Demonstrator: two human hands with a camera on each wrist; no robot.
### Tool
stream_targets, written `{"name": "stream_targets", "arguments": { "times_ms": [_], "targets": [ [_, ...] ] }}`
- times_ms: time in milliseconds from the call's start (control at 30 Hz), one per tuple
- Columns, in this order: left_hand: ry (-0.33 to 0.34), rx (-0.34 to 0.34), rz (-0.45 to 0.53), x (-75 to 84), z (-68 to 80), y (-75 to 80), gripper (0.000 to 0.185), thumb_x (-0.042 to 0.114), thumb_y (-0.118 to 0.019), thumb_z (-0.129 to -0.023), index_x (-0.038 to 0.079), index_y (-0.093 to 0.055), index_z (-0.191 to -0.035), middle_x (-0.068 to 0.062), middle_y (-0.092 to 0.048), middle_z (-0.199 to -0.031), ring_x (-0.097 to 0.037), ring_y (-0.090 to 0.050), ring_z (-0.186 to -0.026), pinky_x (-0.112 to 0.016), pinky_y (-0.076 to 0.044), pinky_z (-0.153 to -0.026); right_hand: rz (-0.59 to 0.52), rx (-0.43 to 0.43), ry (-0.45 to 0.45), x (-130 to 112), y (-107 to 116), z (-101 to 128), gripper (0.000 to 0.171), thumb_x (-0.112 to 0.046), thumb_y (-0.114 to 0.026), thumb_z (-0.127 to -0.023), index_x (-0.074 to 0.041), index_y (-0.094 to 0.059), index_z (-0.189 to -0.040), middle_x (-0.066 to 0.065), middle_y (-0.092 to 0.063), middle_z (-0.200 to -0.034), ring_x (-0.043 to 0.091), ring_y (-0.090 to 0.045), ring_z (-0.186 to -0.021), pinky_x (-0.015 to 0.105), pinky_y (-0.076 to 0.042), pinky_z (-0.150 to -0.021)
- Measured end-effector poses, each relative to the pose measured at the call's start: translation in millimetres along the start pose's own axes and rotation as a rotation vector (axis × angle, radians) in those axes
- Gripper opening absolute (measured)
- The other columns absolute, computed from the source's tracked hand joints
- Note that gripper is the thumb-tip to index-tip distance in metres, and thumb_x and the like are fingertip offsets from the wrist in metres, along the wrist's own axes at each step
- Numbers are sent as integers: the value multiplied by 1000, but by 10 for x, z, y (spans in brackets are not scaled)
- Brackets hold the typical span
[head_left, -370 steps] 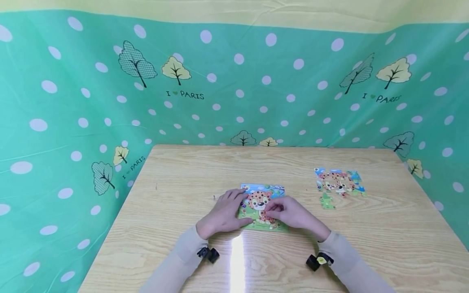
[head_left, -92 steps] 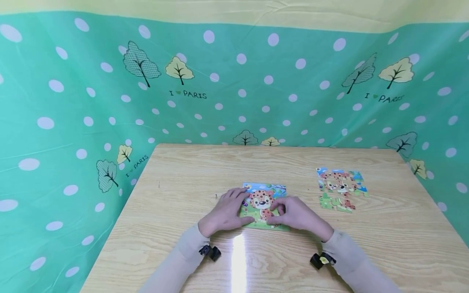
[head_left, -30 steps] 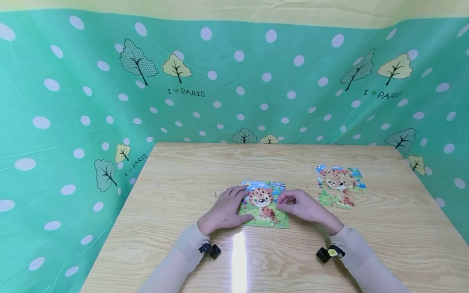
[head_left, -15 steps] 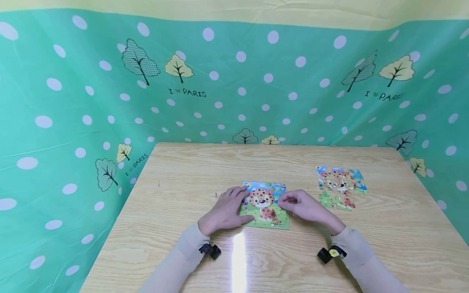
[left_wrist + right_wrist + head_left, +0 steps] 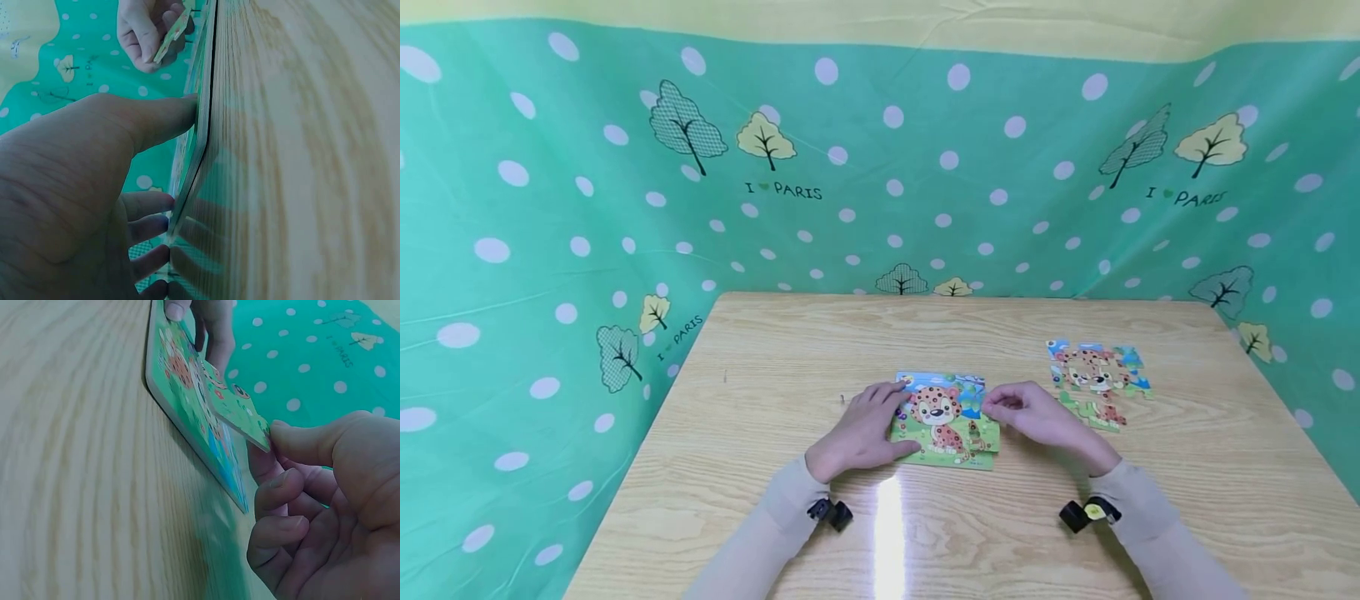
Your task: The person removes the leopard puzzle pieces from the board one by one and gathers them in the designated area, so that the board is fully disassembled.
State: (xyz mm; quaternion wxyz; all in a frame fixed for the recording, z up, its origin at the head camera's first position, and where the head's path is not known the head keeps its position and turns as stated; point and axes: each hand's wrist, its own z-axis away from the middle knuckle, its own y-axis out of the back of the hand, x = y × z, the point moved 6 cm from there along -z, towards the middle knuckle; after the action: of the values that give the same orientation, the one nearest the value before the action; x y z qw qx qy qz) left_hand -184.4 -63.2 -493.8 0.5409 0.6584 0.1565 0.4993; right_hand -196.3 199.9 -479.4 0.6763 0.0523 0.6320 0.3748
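A leopard picture puzzle board (image 5: 936,417) lies flat on the wooden table (image 5: 775,358). My left hand (image 5: 861,429) rests on its left side, fingers straight on the picture and thumb against the front edge (image 5: 200,125). My right hand (image 5: 1037,417) is at the board's right edge and pinches a green puzzle piece (image 5: 234,406) between thumb and fingers. The piece (image 5: 985,435) tilts up off the board's lower right corner (image 5: 181,381). In the left wrist view the right hand (image 5: 147,31) with the piece shows beyond the board.
A partly joined group of loose puzzle pieces (image 5: 1097,379) lies on the table to the right of my right hand. A green dotted cloth (image 5: 880,167) walls in the table's back and sides. Small black devices sit on both wrists.
My right hand has drawn to the right, from over the picture to the board's right edge, with a piece lifted in its fingers. The left hand has stayed put.
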Motion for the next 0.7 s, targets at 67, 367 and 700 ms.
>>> {"name": "stream_targets", "arguments": {
  "times_ms": [67, 367, 700],
  "targets": [
    [-1, 1, 0, 2, 1, 3, 87, 55, -73, -96, 10, -43, -163, -9, -34, -174, -36, -31, -160, -61, -28, -130, 9, 14, -1, 23, 36, 11, 23, -23, -64, -107, -4, -75, -115, 5, -71, -96, 19, -60, -78, 26, -52, -64],
    [-1, 2, 2, -2, -1, 1, 86, 55, -73, -96, 9, -43, -163, -10, -35, -173, -36, -32, -159, -61, -28, -130, 30, 46, -8, 124, 185, 89, 25, -24, -64, -107, -3, -76, -115, 6, -72, -98, 20, -59, -84, 25, -50, -68],
    [1, 6, 6, -7, -1, -10, 86, 55, -73, -95, 10, -43, -162, -9, -35, -173, -36, -32, -159, -61, -29, -129, 72, 88, -68, 280, 409, 230, 29, -29, -64, -108, -4, -74, -118, 6, -70, -100, 18, -57, -81, 28, -51, -65]
  ]
}}
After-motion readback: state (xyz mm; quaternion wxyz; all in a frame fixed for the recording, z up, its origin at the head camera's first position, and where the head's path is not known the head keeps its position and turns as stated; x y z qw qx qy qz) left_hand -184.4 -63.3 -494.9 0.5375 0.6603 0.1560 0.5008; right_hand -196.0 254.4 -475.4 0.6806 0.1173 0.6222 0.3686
